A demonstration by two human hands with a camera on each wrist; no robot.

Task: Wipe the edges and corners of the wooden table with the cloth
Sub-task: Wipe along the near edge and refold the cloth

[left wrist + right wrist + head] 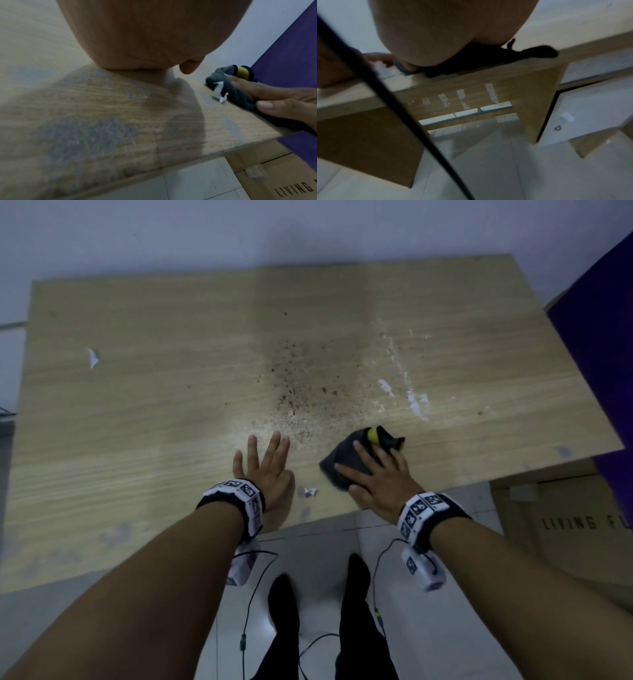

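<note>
The wooden table (pixel 154 405) has a light top with dark crumbs at its middle and white smears to the right. A dark grey cloth (pixel 346 462) with a yellow patch lies near the table's front edge. My right hand (pixel 373 474) presses flat on the cloth with straight, spread fingers; the left wrist view shows its fingers (pixel 267 93) on the cloth (pixel 223 86). My left hand (pixel 265 463) rests flat on the bare wood to the left of the cloth, fingers spread. In the right wrist view the cloth (pixel 471 59) sits at the table edge (pixel 471 75).
A small white paper scrap (pixel 310 492) lies between my hands at the front edge, another (pixel 92 357) at the far left. A purple panel (pixel 596 344) and a cardboard box (pixel 561 522) stand to the right. Wall behind; tiled floor and cables below.
</note>
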